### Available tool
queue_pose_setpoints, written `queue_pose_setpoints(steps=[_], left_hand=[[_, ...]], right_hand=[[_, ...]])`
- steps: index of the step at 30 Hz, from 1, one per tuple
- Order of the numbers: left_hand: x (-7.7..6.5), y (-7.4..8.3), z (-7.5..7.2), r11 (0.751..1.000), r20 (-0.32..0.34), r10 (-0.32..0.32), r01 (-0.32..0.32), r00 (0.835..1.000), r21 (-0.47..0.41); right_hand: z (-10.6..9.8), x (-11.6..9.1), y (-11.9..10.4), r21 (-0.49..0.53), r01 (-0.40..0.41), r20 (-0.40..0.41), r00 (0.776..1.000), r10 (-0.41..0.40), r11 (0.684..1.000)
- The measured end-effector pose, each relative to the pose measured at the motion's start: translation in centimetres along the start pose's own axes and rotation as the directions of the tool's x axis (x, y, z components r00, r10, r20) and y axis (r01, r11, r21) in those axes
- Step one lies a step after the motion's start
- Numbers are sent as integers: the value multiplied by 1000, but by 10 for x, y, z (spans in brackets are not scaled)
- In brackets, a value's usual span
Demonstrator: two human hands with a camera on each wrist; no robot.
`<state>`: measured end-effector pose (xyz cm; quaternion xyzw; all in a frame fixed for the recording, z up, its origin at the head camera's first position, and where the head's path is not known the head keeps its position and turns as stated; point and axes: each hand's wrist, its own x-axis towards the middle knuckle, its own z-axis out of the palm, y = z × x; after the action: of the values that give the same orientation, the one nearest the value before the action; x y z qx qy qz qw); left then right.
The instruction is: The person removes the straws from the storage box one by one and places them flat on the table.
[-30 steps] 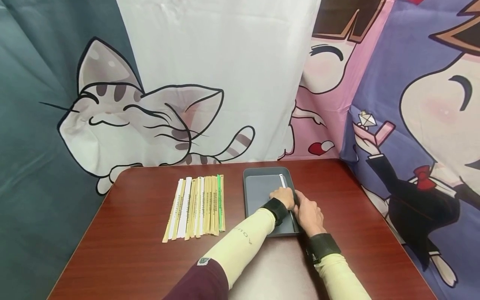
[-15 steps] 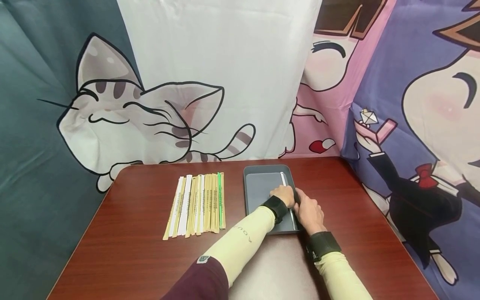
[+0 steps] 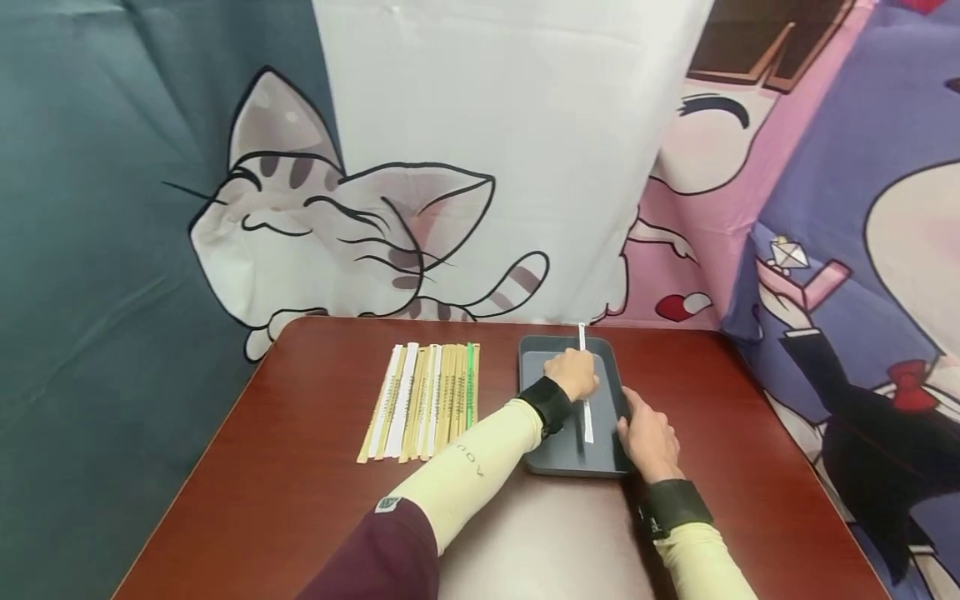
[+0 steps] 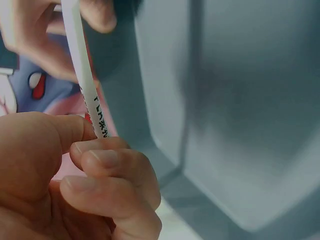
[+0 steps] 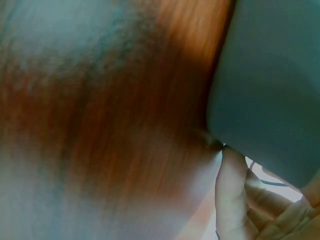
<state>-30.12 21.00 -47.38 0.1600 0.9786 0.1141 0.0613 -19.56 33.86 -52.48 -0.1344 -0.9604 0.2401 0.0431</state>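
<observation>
My left hand pinches a slim, straw-like stick in a white paper wrapper over the grey tray. The stick's far end reaches past the tray's back rim. Dark printing shows on the wrapper in the left wrist view, just above my curled fingertips. At the tray's right side is my right hand, with the thumb and a finger touching the edge. In the right wrist view a straight finger meets the tray's outer wall.
To the left of the tray, several similar wrapped sticks lie side by side in white and tan paper. A single green one lies near the row's right end. The reddish-brown table backs onto a printed curtain.
The head view has turned left. My left hand has raised the white-wrapped stick from along the tray's right wall and moved it inward. My right hand remains at the tray's side.
</observation>
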Motion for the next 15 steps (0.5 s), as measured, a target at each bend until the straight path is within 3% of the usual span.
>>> queue_pose_setpoints(steps=[5, 11, 15], left_hand=[[-4, -22, -21, 1000, -15, -7, 8, 1000, 23], [-10, -68, -45, 998, -43, -63, 64, 997, 13], [-14, -99, -52, 996, -80, -89, 89, 993, 0]], right_hand=[[-2, -5, 8, 7, -13, 17, 1000, 13, 1000], [-2, -3, 6, 11, 0, 21, 1000, 0, 1000], [-2, -3, 0, 11, 12, 30, 999, -13, 1000]])
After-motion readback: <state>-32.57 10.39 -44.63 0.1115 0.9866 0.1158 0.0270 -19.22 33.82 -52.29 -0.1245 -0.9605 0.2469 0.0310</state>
